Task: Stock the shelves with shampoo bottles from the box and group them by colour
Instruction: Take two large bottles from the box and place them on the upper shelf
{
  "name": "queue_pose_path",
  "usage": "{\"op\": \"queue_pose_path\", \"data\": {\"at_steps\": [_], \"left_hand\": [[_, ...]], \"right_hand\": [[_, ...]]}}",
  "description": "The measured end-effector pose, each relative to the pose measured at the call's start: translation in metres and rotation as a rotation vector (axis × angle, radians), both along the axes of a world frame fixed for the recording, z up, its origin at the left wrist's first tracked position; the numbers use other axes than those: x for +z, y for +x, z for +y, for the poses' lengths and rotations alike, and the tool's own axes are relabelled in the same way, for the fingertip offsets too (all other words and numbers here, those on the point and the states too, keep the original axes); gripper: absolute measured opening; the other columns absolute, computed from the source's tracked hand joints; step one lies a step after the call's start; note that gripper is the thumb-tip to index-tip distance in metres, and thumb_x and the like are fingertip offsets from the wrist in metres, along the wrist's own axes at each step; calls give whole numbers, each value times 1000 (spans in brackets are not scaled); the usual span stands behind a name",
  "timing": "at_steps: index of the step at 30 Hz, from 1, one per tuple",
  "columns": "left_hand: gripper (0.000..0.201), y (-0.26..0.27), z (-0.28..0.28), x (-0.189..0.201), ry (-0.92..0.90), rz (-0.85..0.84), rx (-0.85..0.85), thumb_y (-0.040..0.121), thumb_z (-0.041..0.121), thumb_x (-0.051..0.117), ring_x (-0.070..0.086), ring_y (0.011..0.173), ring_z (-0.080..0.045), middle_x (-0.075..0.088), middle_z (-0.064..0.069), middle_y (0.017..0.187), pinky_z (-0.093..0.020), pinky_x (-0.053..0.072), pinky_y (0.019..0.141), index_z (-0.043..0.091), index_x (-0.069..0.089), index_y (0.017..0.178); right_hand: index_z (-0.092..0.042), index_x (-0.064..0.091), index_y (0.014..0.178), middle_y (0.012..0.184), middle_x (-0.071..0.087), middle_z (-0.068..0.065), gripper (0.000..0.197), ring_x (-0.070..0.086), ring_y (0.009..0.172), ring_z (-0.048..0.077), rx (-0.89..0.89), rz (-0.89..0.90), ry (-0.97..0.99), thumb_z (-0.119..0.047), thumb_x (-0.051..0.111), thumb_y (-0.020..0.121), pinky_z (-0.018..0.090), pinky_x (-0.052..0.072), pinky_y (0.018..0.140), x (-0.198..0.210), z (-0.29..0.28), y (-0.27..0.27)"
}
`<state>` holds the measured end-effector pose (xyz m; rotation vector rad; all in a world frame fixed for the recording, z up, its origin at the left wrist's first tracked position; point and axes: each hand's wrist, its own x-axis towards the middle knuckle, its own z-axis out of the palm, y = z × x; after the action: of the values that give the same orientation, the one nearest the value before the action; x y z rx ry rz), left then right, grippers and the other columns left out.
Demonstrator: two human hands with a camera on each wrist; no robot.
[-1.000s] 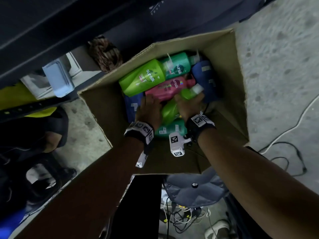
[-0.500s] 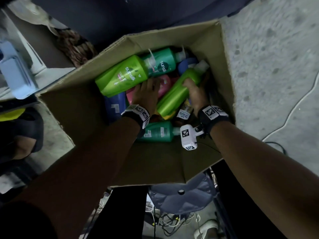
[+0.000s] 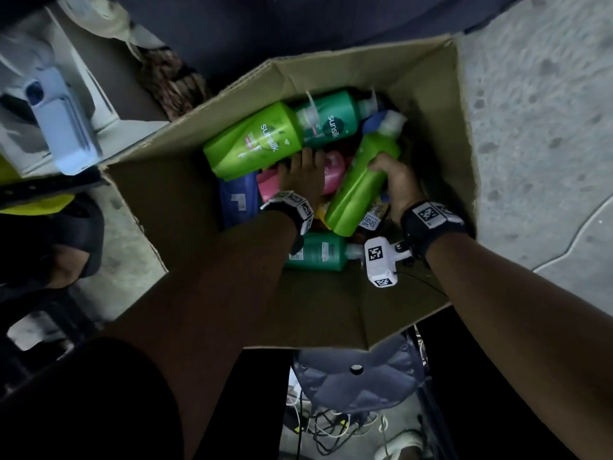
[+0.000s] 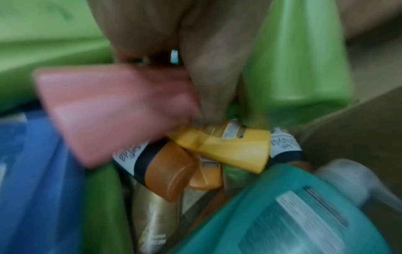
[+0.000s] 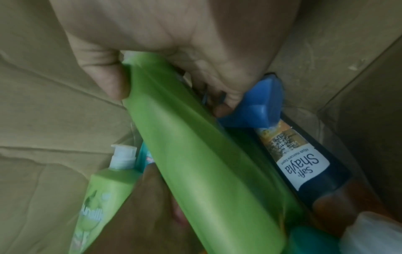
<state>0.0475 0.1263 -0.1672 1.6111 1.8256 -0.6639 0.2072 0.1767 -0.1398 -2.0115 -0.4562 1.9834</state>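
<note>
An open cardboard box (image 3: 431, 127) on the floor holds several shampoo bottles lying loose. My right hand (image 3: 396, 184) grips a light green bottle (image 3: 361, 184) round its upper body, cap end tilted toward the far right corner; the thumb and fingers wrap it (image 5: 206, 154). My left hand (image 3: 300, 175) lies over a pink bottle (image 3: 333, 171) in the middle, and in the blurred left wrist view it curls round that pink bottle (image 4: 113, 111). A big green Sunsilk bottle (image 3: 252, 144) and a teal one (image 3: 331, 121) lie beyond.
A blue bottle (image 3: 238, 197), a second teal bottle (image 3: 318, 252), a dark Shayla bottle (image 5: 304, 171) and a yellow one (image 4: 228, 146) also lie in the box. A white unit with a pale blue object (image 3: 63, 127) is at left. Concrete floor (image 3: 530, 127) is at right; cables (image 3: 331, 423) are below.
My right hand has raised the light green bottle and swung its cap end toward the far right. My left hand slid forward onto the pink bottle.
</note>
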Motion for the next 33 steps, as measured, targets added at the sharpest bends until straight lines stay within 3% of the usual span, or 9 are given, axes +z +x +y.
{"op": "queue_pose_path", "data": {"at_steps": [4, 7, 10, 13, 18, 22, 25, 28, 33], "left_hand": [[110, -1, -13, 20, -141, -9, 51, 80, 23, 82, 33, 143, -39, 29, -19, 156, -69, 30, 113, 13, 8, 161], [101, -13, -29, 38, -228, -67, 159, 84, 28, 81, 24, 146, -41, 20, -21, 159, -66, 36, 111, 14, 15, 160], [109, -25, -48, 58, -331, -103, 272, 70, 31, 92, 17, 148, -43, 12, -21, 160, -60, 36, 112, 14, 24, 155], [108, -33, -67, 75, -303, -178, 498, 63, 29, 94, 22, 146, -42, 18, -19, 155, -55, 37, 115, 14, 30, 150], [101, -42, -97, 105, -180, -333, 877, 61, 33, 89, 54, 127, -36, 53, -12, 138, -42, 49, 105, 16, 36, 146], [99, -42, -113, 136, -101, -401, 1060, 61, 32, 90, 59, 120, -31, 56, -8, 132, -31, 48, 92, 12, 34, 140], [93, -40, -123, 163, -43, -435, 1133, 66, 30, 91, 59, 119, -29, 56, -9, 132, -28, 44, 89, 10, 37, 139], [91, -36, -136, 187, -24, -502, 1219, 71, 31, 91, 57, 123, -27, 52, -11, 136, -32, 45, 99, 9, 34, 139], [85, -31, -154, 230, -48, -569, 1245, 73, 44, 87, 60, 111, -23, 55, -6, 128, -33, 45, 90, 14, 30, 128]], "right_hand": [[-24, 57, 136, 105, 71, 5, 67, 70, 91, 29, 103, -7, 166, -23, 65, 70, 44, 60, 77, 11, -5, -7], [-30, 59, 131, 94, 70, 10, 62, 68, 80, 32, 163, 56, 99, -24, 63, 69, 50, 58, 74, 19, -9, -10], [-37, 64, 124, 86, 70, 12, 61, 68, 70, 32, 235, 106, 32, -35, 67, 63, 47, 57, 67, 30, -17, -11], [-47, 68, 112, 92, 73, 9, 52, 71, 79, 32, 281, 71, 25, -44, 68, 60, 47, 60, 73, 46, -28, -8], [-15, 72, 121, 90, 71, 15, 71, 68, 74, 29, 195, 20, -90, -48, 72, 58, 48, 56, 77, 78, -48, -4], [-7, 66, 128, 94, 69, 17, 75, 68, 70, 28, 192, 70, -195, -54, 67, 70, 41, 56, 74, 110, -62, -3], [-12, 61, 136, 111, 67, 24, 80, 68, 85, 33, 229, 80, -167, -61, 67, 73, 49, 58, 85, 133, -70, -5], [-29, 65, 132, 124, 70, 17, 72, 69, 109, 37, 252, 36, -53, -69, 72, 73, 60, 51, 103, 158, -78, -6], [-30, 58, 141, 131, 69, 4, 89, 67, 120, 27, 415, -79, 62, -70, 82, 65, 52, 50, 107, 207, -90, -10]]}}
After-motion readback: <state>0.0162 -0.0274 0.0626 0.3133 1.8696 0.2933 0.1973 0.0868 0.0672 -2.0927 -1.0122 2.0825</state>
